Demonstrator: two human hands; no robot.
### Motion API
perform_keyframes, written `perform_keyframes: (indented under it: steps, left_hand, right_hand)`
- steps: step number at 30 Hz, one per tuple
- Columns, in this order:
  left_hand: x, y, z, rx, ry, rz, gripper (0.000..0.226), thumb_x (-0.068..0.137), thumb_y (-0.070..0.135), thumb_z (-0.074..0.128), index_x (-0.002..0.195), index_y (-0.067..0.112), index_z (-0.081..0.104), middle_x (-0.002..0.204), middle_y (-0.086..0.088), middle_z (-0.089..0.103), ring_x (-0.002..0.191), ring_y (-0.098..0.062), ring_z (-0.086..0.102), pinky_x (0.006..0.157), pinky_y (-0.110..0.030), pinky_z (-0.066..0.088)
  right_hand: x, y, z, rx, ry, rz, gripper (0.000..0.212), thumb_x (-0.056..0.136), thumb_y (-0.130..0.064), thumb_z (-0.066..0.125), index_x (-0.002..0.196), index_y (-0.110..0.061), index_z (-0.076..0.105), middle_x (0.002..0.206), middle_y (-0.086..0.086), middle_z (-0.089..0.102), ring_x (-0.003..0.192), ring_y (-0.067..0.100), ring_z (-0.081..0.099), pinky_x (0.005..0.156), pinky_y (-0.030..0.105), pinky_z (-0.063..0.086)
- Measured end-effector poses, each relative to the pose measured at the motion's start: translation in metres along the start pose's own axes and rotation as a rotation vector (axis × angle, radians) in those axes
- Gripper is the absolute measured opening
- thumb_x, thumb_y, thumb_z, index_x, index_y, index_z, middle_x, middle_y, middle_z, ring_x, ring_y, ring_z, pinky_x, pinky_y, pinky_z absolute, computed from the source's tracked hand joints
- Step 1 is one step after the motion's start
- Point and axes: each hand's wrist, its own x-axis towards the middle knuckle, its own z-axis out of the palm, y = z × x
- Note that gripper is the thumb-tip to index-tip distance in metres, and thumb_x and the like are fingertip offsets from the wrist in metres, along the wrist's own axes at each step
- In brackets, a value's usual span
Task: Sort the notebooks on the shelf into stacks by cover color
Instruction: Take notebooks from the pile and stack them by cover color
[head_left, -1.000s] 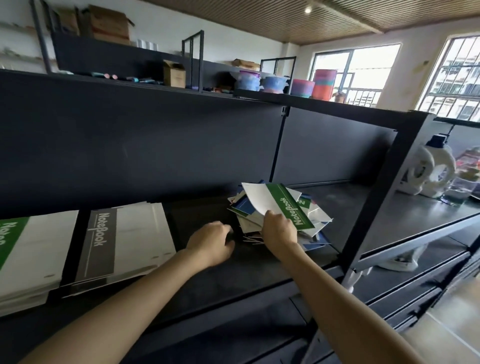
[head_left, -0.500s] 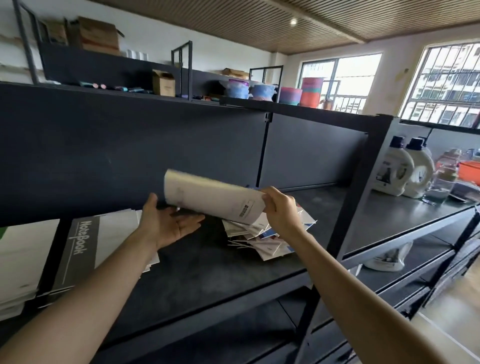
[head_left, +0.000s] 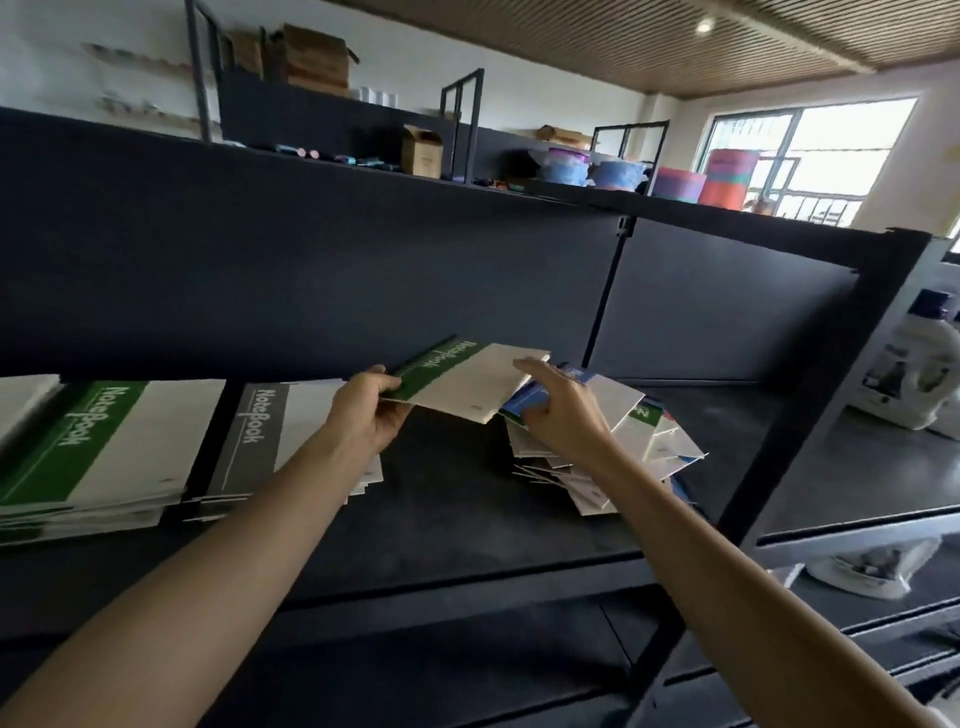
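Fingers of left hand (head_left: 366, 410): curled, pinching the striped spine edge of the green notebook (head_left: 467, 387)
Fingers of right hand (head_left: 561, 413): loosely spread, gripping nothing; index tip touches that notebook's far corner
Green notebook: tilted in the air above the shelf (head_left: 467, 519); between grey stack (head_left: 260, 441) and mixed pile (head_left: 628, 431)
Green stack (head_left: 104, 447): left, just beside grey stack
Mixed pile: fanned, under right hand

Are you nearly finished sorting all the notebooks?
Not quite. Done: a green stack and a grey stack lie sorted at the left of the shelf. In hand: the left hand grips a green notebook, and the right hand reaches into the mixed pile. Left: that jumbled pile, with blue and green covers showing.
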Motion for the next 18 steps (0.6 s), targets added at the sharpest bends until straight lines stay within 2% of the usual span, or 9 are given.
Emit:
perform_keyframes:
  steps: [2, 4, 6, 8, 11, 13, 15, 16, 18]
  left_hand:
    - [-0.004, -0.001, -0.001, -0.023, 0.027, 0.054, 0.021, 0.09, -0.012, 0.041, 0.09, 0.008, 0.046, 0.087, -0.013, 0.055, 0.077, -0.025, 0.06, 0.055, -0.031, 0.057]
    - [-0.01, 0.0, -0.005, -0.036, 0.044, 0.103, 0.024, 0.089, -0.014, 0.04, 0.097, 0.008, 0.045, 0.087, -0.014, 0.056, 0.076, -0.025, 0.06, 0.056, -0.031, 0.056]
    - [-0.016, 0.005, -0.014, 0.014, 0.082, 0.172, 0.023, 0.089, -0.014, 0.038, 0.091, 0.007, 0.046, 0.086, -0.012, 0.057, 0.074, -0.022, 0.059, 0.05, -0.027, 0.055]
    - [-0.023, 0.013, -0.028, 0.133, 0.112, 0.251, 0.031, 0.088, -0.016, 0.038, 0.087, 0.013, 0.049, 0.092, -0.012, 0.058, 0.076, -0.019, 0.058, 0.054, -0.027, 0.052]
    - [-0.035, 0.031, -0.059, 0.608, 0.211, 0.462, 0.038, 0.084, -0.015, 0.045, 0.104, 0.015, 0.056, 0.111, -0.01, 0.059, 0.083, -0.014, 0.058, 0.065, -0.025, 0.051]
    - [-0.044, 0.046, -0.081, 1.019, 0.264, 0.603, 0.044, 0.082, -0.01, 0.051, 0.117, 0.015, 0.059, 0.127, -0.007, 0.055, 0.106, -0.016, 0.056, 0.087, -0.026, 0.049]
    - [-0.05, 0.062, -0.103, 1.329, 0.274, 0.72, 0.042, 0.083, -0.005, 0.055, 0.122, 0.012, 0.059, 0.139, -0.006, 0.047, 0.13, -0.018, 0.042, 0.107, -0.027, 0.033]
    - [-0.053, 0.069, -0.113, 1.436, 0.263, 0.776, 0.038, 0.085, -0.003, 0.055, 0.12, 0.009, 0.061, 0.14, -0.007, 0.046, 0.132, -0.019, 0.039, 0.108, -0.024, 0.028]
    - [-0.058, 0.085, -0.133, 1.601, 0.241, 0.834, 0.029, 0.088, 0.0, 0.053, 0.114, 0.005, 0.065, 0.136, -0.009, 0.05, 0.129, -0.02, 0.043, 0.103, -0.022, 0.029]
  right_hand:
    - [-0.002, -0.02, 0.01, 0.059, -0.113, -0.143, 0.061, 0.083, -0.002, 0.06, 0.139, -0.019, 0.043, 0.149, 0.003, 0.037, 0.121, 0.024, 0.051, 0.09, 0.021, 0.042]
    - [-0.002, -0.037, 0.022, 0.051, -0.19, -0.244, 0.059, 0.085, -0.01, 0.063, 0.14, -0.019, 0.043, 0.15, 0.002, 0.033, 0.128, 0.019, 0.045, 0.098, 0.021, 0.038]
    - [0.0, -0.049, 0.033, 0.033, -0.168, -0.275, 0.052, 0.087, -0.016, 0.063, 0.137, -0.015, 0.048, 0.147, 0.003, 0.039, 0.131, 0.019, 0.041, 0.1, 0.014, 0.028]
    - [0.001, -0.059, 0.045, 0.06, -0.133, -0.266, 0.044, 0.088, -0.018, 0.063, 0.131, -0.012, 0.055, 0.143, 0.004, 0.044, 0.128, 0.02, 0.044, 0.096, 0.009, 0.026]
    - [0.0, -0.076, 0.068, 0.073, -0.204, -0.288, 0.04, 0.089, -0.02, 0.063, 0.128, -0.011, 0.058, 0.144, 0.006, 0.044, 0.121, 0.023, 0.051, 0.101, 0.02, 0.032]
    - [-0.002, -0.091, 0.083, 0.074, -0.262, -0.316, 0.039, 0.091, -0.022, 0.061, 0.129, -0.013, 0.057, 0.146, 0.006, 0.041, 0.122, 0.024, 0.05, 0.102, 0.026, 0.034]
    - [-0.005, -0.107, 0.097, 0.079, -0.291, -0.343, 0.039, 0.092, -0.024, 0.059, 0.129, -0.014, 0.057, 0.146, 0.005, 0.04, 0.126, 0.023, 0.046, 0.104, 0.026, 0.031]
    - [-0.006, -0.116, 0.104, 0.072, -0.302, -0.355, 0.039, 0.092, -0.025, 0.058, 0.13, -0.015, 0.056, 0.146, 0.005, 0.04, 0.128, 0.023, 0.044, 0.105, 0.026, 0.029]
    - [-0.009, -0.133, 0.118, 0.039, -0.335, -0.381, 0.039, 0.093, -0.026, 0.056, 0.131, -0.017, 0.055, 0.147, 0.006, 0.039, 0.13, 0.024, 0.042, 0.107, 0.029, 0.029]
